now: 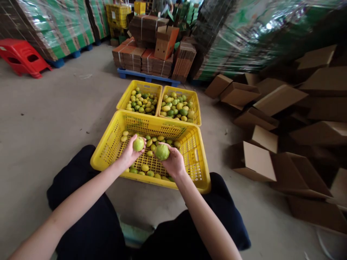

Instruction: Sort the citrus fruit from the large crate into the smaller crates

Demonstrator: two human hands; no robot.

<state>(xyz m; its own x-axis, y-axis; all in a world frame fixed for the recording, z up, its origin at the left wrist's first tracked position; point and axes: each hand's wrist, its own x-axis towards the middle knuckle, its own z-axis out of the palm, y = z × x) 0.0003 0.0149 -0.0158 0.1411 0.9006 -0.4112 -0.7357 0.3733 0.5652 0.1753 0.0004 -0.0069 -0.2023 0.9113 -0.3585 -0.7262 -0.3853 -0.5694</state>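
Note:
My left hand is closed round a smooth yellow-green lemon. In my right hand is a bumpy, greener lemon, held by thumb and fingers. Both hands are over a large yellow crate with slotted walls, which stands between my knees. Several green and yellow lemons lie on its bottom, some along the far side and some by the near wall. My forearms and hands cover part of the crate's inside.
Beyond the large crate stand two smaller yellow crates, left and right, holding many lemons. Open cardboard boxes lie heaped at the right. Flattened cartons sit on a blue pallet. A red stool is at far left.

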